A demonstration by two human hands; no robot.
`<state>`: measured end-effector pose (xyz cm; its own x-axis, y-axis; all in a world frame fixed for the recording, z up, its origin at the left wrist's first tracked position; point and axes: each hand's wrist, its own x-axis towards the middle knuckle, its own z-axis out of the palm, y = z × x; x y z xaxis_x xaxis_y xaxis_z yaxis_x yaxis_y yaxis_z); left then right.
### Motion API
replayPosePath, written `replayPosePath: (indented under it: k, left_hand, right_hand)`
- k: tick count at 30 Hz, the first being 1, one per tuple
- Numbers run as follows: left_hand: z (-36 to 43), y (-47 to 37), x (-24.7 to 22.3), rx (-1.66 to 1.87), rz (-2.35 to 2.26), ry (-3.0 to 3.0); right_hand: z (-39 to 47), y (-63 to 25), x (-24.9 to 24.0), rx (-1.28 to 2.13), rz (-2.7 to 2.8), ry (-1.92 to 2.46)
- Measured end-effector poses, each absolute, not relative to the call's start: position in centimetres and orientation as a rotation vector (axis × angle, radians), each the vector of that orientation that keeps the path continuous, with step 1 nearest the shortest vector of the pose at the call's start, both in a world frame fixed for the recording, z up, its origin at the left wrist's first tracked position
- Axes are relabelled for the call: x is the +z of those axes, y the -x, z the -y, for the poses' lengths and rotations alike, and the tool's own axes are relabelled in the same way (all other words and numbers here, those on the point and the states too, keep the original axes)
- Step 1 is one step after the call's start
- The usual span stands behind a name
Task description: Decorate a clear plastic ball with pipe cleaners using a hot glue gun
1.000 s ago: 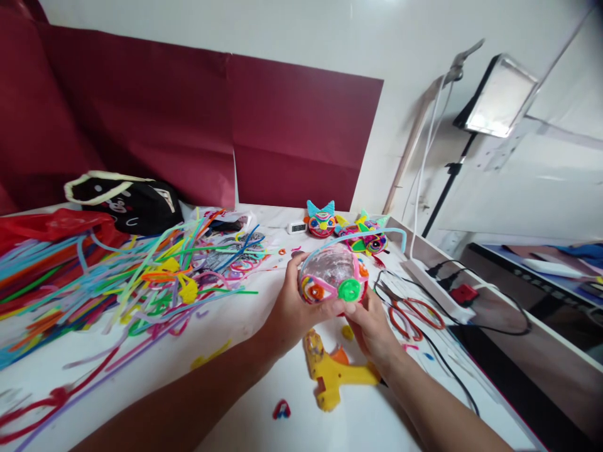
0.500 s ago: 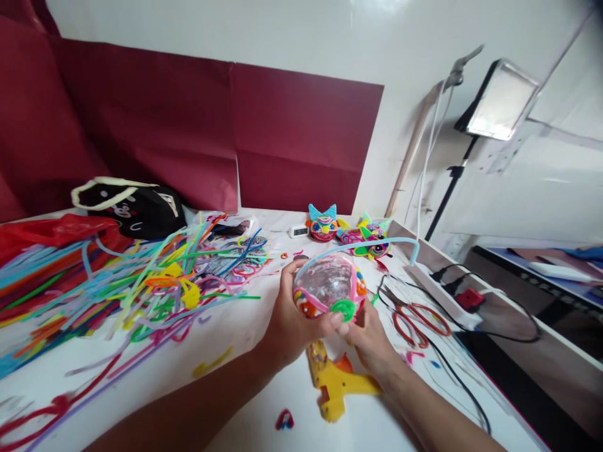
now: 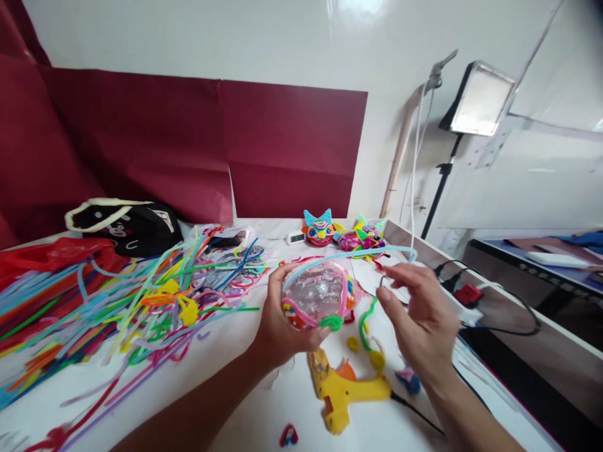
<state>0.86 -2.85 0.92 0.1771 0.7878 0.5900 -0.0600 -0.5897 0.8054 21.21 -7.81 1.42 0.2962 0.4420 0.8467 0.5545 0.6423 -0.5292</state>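
Observation:
My left hand (image 3: 282, 323) is wrapped round a clear plastic craft ball (image 3: 318, 289) trimmed with pink and coloured pipe cleaners. Its thumb presses by a green coil (image 3: 331, 323) on the near edge. From the ball a light-blue pipe cleaner (image 3: 358, 252) arches out to the right. Apart from the ball, my right hand (image 3: 426, 320) hovers at the right with thumb and fingers spread, nothing visible in its grasp. It covers the place where the scissors lay. Below the ball lies a yellow hot glue gun (image 3: 351, 389).
Loose pipe cleaners (image 3: 155, 301) spread over the left of the table (image 3: 235, 376). At the back stand a cat-faced craft (image 3: 320, 229), a second colourful craft (image 3: 360, 242) and a small digital clock (image 3: 296, 238). A power strip with a red plug (image 3: 468, 295) sits at right.
My right hand has let go of the ball and moved right, over the scissors. My left hand keeps hold of the ball. The view has shifted slightly.

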Motion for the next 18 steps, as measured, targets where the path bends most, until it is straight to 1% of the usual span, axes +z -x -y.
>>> replayPosePath:
  k: [2, 7, 11, 14, 18]
  left_hand:
    - [2.7, -0.7, 0.8, 1.528, -0.702, -1.82]
    - [2.6, -0.5, 0.7, 1.592, -0.628, -1.976]
    - [2.6, -0.4, 0.3, 1.624, -0.62, -2.05]
    - [2.3, -0.1, -0.1, 1.665, -0.638, -2.118]
    - [1.8, 0.1, -0.5, 1.723, -0.591, -2.231]
  right_hand:
    - [7.7, -22.1, 2.9, -0.323, 1.42, 0.927]
    - [6.5, -23.7, 5.2, -0.461, 1.765, 1.053]
    - [6.4, -24.0, 5.1, -0.383, 1.755, 1.052]
    - [7.1, -23.8, 4.9, -0.279, 1.711, 0.97]
    - [8.1, -23.5, 4.8, -0.242, 1.688, 0.835]
